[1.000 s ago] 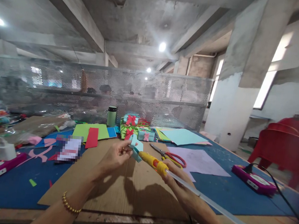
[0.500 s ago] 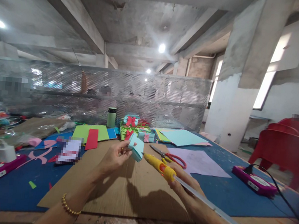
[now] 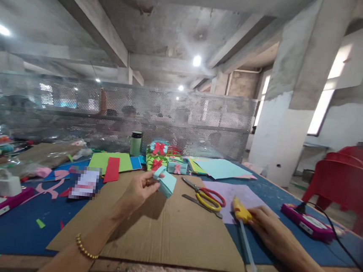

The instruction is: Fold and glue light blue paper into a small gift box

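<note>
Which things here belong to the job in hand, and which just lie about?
Likely the job: light-blue paper box in the left hand, glue gun at the right hand, scissors, cardboard sheet.

Seemingly lying about: green flask, green paper scrap.

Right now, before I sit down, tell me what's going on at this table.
A person is doing papercraft. The left hand holds a light-blue paper box above a cardboard sheet. The right hand is at a yellow glue gun, a glue stick jutting from its rear; how firmly it is gripped is unclear. Scissors lie between the hands, and bow-trimmed paper boxes stand farther back.
</note>
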`<state>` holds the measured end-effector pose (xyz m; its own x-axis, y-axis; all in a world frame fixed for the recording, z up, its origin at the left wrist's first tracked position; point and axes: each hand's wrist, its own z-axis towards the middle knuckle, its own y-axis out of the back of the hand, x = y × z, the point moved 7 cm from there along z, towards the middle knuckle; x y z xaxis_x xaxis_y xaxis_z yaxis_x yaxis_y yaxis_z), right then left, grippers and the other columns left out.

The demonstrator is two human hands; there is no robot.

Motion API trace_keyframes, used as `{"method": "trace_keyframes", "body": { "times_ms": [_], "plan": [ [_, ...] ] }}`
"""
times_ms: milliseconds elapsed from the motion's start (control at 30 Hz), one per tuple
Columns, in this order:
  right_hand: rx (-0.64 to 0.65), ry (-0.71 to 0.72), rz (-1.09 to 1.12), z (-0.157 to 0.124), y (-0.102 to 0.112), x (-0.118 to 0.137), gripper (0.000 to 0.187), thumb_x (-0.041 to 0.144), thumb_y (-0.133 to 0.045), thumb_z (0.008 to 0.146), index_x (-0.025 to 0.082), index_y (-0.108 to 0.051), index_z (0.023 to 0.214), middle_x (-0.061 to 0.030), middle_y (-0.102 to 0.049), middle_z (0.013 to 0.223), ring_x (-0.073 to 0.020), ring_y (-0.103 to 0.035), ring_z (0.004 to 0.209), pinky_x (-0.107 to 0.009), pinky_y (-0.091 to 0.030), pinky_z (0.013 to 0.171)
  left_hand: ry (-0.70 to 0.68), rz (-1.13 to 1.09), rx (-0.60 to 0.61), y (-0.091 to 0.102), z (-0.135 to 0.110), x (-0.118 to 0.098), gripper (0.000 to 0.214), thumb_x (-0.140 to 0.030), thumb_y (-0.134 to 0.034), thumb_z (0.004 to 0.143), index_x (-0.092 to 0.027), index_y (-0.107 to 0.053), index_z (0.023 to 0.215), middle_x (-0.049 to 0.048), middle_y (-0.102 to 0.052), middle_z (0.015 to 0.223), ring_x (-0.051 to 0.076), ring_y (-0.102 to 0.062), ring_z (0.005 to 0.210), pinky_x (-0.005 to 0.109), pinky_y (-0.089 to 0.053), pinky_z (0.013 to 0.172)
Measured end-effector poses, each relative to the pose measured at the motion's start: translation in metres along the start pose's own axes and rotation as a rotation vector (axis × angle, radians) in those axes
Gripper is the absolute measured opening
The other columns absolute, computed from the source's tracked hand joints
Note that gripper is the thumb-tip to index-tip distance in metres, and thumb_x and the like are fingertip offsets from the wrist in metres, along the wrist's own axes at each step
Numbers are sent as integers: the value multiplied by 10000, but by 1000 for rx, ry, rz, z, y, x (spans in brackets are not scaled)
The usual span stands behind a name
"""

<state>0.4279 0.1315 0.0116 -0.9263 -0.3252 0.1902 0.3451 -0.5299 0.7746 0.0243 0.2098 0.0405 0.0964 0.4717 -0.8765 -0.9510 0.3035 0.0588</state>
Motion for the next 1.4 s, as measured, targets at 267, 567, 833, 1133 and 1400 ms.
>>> {"method": "trace_keyframes", "body": {
  "times_ms": [267, 567, 833, 1133, 1400],
  "plan": [
    [-156, 246, -83, 32, 14, 102, 248, 297, -531, 932, 223, -718, 1079, -141, -694, 1112, -300, -648, 992, -487, -536, 841, -11, -4, -19, -2, 1, 3, 421, -373, -768, 742, -138, -688, 1081, 89, -730, 925, 209, -666, 850, 335, -506, 791],
    [-118, 466, 281, 78, -26, 248, 310, 55, -479, 941, 196, -655, 1155, -106, -646, 1052, -245, -564, 994, -440, -490, 860, -19, -6, 11, 1, 1, -1, 435, -387, -771, 749, -143, -669, 1094, 82, -737, 938, 199, -673, 825, 324, -510, 787],
    [-96, 427, 319, 80, -33, 255, 295, 64, -497, 929, 215, -643, 1135, -92, -616, 1023, -243, -544, 965, -422, -477, 842, -52, -21, -13, 1, 2, -6, 401, -387, -756, 755, -157, -675, 1072, 71, -737, 924, 196, -676, 841, 330, -524, 801],
    [-118, 418, 304, 80, -34, 255, 292, 94, -539, 922, 222, -635, 1166, -94, -619, 1046, -255, -548, 995, -427, -461, 866, -54, -40, 2, 1, 2, -5, 372, -383, -727, 806, -164, -675, 1102, 73, -742, 922, 200, -687, 870, 332, -518, 830],
    [-97, 407, 321, 82, -39, 252, 315, 135, -545, 942, 239, -616, 1231, -84, -600, 1040, -247, -537, 982, -419, -464, 856, -51, -27, 10, -1, 0, -7, 403, -405, -735, 799, -159, -674, 1112, 81, -748, 952, 202, -685, 870, 332, -509, 826]
  ]
}}
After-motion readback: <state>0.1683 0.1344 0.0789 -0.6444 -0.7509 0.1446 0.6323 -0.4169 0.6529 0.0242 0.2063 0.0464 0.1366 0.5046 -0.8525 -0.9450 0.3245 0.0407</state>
